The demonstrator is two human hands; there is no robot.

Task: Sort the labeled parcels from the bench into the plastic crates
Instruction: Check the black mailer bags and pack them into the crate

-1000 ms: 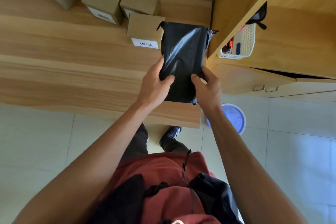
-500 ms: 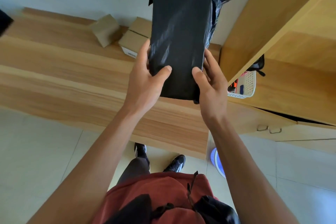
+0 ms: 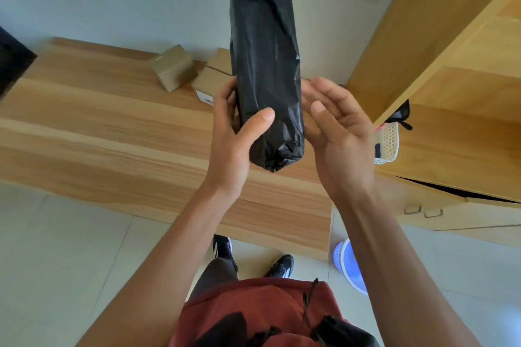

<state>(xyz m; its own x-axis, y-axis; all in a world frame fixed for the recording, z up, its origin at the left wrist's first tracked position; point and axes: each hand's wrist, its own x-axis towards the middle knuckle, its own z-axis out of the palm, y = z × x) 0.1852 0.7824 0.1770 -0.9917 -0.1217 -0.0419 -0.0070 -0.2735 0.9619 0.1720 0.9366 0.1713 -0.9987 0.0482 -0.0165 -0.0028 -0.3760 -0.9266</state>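
A black plastic-wrapped parcel [image 3: 263, 65] stands upright in the air above the wooden bench [image 3: 112, 132]. My left hand [image 3: 235, 135] grips its lower end, thumb across the front and fingers behind. My right hand [image 3: 338, 132] hovers just right of the parcel with relaxed, slightly bent fingers, apart from it or barely brushing its side. Two cardboard parcels [image 3: 173, 66] [image 3: 211, 84] lie at the back of the bench, the nearer one showing a white label. No label shows on the black parcel. No crate is in view.
A tall wooden cabinet [image 3: 451, 65] stands on the right, with a small white basket [image 3: 387, 144] in its shelf. A blue round object [image 3: 349, 265] sits on the tiled floor by the bench's end. A dark object [image 3: 11, 62] is at the left edge.
The black parcel was lifted off the bench and turned edge-on to me. My right hand has let go of it, while the left keeps its hold.
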